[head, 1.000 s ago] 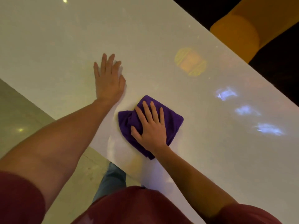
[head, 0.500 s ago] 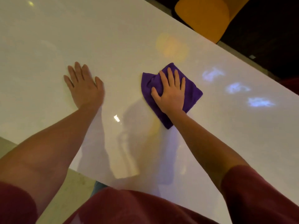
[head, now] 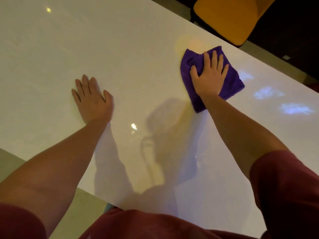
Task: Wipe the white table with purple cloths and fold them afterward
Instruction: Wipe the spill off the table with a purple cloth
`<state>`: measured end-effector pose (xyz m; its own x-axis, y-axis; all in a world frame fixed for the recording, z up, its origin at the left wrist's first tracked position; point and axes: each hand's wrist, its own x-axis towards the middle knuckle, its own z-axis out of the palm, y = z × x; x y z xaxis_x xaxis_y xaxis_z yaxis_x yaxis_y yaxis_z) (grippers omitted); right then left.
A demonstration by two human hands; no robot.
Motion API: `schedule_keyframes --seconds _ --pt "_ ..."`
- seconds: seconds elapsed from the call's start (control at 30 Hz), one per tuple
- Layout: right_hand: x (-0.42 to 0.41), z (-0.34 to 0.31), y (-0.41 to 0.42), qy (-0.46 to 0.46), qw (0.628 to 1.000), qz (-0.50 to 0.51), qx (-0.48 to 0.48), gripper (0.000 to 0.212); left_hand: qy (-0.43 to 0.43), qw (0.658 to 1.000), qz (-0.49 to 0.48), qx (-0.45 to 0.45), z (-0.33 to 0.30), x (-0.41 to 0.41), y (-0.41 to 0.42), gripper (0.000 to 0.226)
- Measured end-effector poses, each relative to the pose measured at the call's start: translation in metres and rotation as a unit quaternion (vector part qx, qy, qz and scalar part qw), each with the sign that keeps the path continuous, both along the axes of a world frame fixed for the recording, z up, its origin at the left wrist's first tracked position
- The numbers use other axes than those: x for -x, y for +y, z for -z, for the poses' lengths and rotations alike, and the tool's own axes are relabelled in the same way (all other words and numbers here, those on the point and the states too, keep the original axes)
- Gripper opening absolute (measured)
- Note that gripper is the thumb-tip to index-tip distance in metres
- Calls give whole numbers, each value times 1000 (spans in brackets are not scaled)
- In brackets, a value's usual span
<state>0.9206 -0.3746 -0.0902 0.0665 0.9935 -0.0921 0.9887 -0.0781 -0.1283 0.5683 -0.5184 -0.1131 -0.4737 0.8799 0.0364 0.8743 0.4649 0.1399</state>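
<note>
A folded purple cloth (head: 231,83) lies on the glossy white table (head: 120,49), close to its far edge at the upper right. My right hand (head: 208,75) presses flat on the cloth with straight, spread fingers and covers its middle. My left hand (head: 92,99) rests palm-down on the bare table to the left, fingers straight, holding nothing. Only one cloth is in view.
An orange chair (head: 227,18) stands just beyond the table's far edge, above the cloth. The table's near edge runs diagonally at the lower left, with pale floor (head: 10,163) beyond it. Light reflections dot the tabletop at the right.
My right hand has slid the cloth away from me, from near the table's front edge to near its far edge. My left hand has stayed flat on the table.
</note>
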Motion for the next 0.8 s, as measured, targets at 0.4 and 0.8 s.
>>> schedule_keyframes --seconds 0.4,0.8 --pt "-65 8 -199 8 999 38 -6 70 -3 1000 0 -29 12 6 0 66" --pt "-7 -8 -352 -3 998 -54 26 60 -106 993 40 34 -3 12 -14 65"
